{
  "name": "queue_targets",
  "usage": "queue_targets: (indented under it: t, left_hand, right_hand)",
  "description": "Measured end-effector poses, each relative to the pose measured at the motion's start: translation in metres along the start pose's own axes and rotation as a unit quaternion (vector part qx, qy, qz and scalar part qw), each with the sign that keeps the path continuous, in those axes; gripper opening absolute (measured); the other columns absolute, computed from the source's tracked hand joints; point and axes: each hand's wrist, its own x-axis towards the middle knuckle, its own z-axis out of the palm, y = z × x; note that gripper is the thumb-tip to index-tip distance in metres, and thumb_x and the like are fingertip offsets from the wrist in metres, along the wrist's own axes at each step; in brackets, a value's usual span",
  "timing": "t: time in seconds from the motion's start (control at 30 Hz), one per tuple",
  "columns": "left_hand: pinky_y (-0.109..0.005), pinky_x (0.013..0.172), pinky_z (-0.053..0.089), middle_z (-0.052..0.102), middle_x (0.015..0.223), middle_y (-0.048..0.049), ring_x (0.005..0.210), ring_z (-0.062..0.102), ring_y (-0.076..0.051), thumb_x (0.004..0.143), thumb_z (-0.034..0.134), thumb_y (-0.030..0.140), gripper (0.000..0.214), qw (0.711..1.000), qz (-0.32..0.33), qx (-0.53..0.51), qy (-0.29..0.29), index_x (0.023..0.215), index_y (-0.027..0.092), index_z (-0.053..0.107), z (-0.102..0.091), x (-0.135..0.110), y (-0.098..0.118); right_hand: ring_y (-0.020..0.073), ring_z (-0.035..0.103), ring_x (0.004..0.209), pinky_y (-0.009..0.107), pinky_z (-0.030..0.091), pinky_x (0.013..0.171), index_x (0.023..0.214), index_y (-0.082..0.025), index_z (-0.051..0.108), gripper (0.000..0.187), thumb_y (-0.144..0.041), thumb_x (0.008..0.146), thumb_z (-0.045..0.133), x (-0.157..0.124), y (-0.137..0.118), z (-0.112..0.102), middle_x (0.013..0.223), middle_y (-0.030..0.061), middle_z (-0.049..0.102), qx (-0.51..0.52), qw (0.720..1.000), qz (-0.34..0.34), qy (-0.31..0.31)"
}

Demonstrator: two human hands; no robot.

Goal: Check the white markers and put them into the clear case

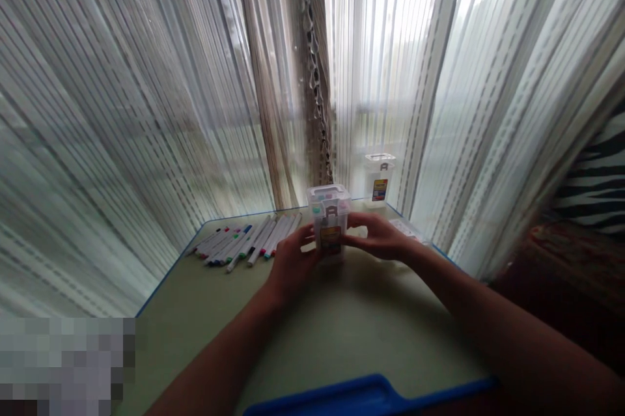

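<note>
A small clear plastic box (329, 217) with a yellow and red label stands upright on the pale green table (312, 338). My left hand (293, 258) grips its left side and my right hand (379, 237) grips its right side, fingers curled around it. Coloured marker caps show through the box's top. A row of several white markers (244, 243) with coloured caps lies flat on the table just left of my left hand.
A second clear box (379, 180) with a similar label stands by the window behind. A flat clear lid (407, 228) lies beyond my right wrist. Sheer curtains (146, 110) close off the table's back and sides. A blue plastic piece (361, 396) lies at the near edge.
</note>
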Motion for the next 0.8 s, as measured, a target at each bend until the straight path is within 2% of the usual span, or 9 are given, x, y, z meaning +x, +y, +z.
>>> queue_targets:
  t: [0.13, 0.3, 0.4, 0.5, 0.63, 0.8]
  left_hand:
    - [-0.043, 0.088, 0.06, 0.07, 0.123, -0.0099, 0.115, 0.066, -0.028, 0.08, 0.072, 0.031, 0.046, 0.999, -0.024, 0.038, -0.002, 0.124, 0.02, 0.063, 0.001, 0.001, 0.002]
    - [-0.046, 0.095, 0.056, 0.071, 0.122, -0.0098, 0.113, 0.067, -0.026, 0.082, 0.069, 0.024, 0.044, 0.996, -0.034, 0.076, -0.002, 0.126, 0.019, 0.061, 0.002, 0.012, 0.002]
    - [-0.049, 0.098, 0.053, 0.07, 0.123, -0.0103, 0.112, 0.068, -0.027, 0.082, 0.068, 0.021, 0.042, 0.994, -0.027, 0.107, -0.004, 0.123, 0.018, 0.061, 0.005, 0.03, -0.001]
    - [-0.048, 0.093, 0.056, 0.071, 0.12, -0.0143, 0.106, 0.07, -0.029, 0.078, 0.073, 0.021, 0.039, 0.991, -0.045, 0.122, -0.012, 0.115, 0.014, 0.064, 0.013, 0.054, -0.004]
    - [-0.044, 0.091, 0.057, 0.074, 0.111, -0.0142, 0.1, 0.072, -0.028, 0.072, 0.079, 0.02, 0.039, 0.991, -0.049, 0.128, 0.012, 0.109, 0.015, 0.065, 0.029, 0.085, -0.01]
    - [-0.045, 0.091, 0.056, 0.074, 0.111, -0.0154, 0.103, 0.071, -0.029, 0.071, 0.08, 0.018, 0.043, 0.993, -0.055, 0.102, 0.031, 0.111, 0.013, 0.064, 0.05, 0.115, -0.024]
  right_hand:
    - [0.0226, 0.069, 0.093, 0.037, 0.052, 0.085, 0.113, -0.016, 0.073, 0.038, -0.044, 0.09, 0.063, 0.004, -0.001, 0.005, 0.105, 0.0096, 0.076, 0.025, 1.0, 0.014, 0.004]
    - [0.0227, 0.072, 0.087, 0.032, 0.054, 0.078, 0.108, -0.014, 0.075, 0.033, -0.038, 0.09, 0.061, 0.017, 0.0, 0.003, 0.097, 0.0085, 0.078, 0.01, 0.995, 0.091, -0.023]
    - [0.0226, 0.073, 0.085, 0.029, 0.053, 0.075, 0.102, -0.016, 0.078, 0.022, -0.026, 0.088, 0.063, 0.028, 0.008, -0.005, 0.092, 0.0068, 0.079, -0.026, 0.993, 0.114, -0.024]
    - [0.0218, 0.073, 0.083, 0.028, 0.053, 0.074, 0.097, -0.017, 0.079, 0.019, -0.019, 0.084, 0.065, 0.039, 0.022, -0.016, 0.09, 0.006, 0.079, -0.052, 0.99, 0.129, -0.021]
    - [0.0216, 0.073, 0.082, 0.027, 0.054, 0.073, 0.096, -0.016, 0.079, 0.019, -0.015, 0.079, 0.069, 0.051, 0.045, -0.03, 0.091, 0.0069, 0.079, -0.085, 0.985, 0.151, -0.007]
    - [0.0235, 0.075, 0.084, 0.026, 0.054, 0.071, 0.096, -0.014, 0.078, 0.018, -0.014, 0.081, 0.067, 0.057, 0.065, -0.041, 0.094, 0.0099, 0.079, -0.139, 0.972, 0.185, 0.036]
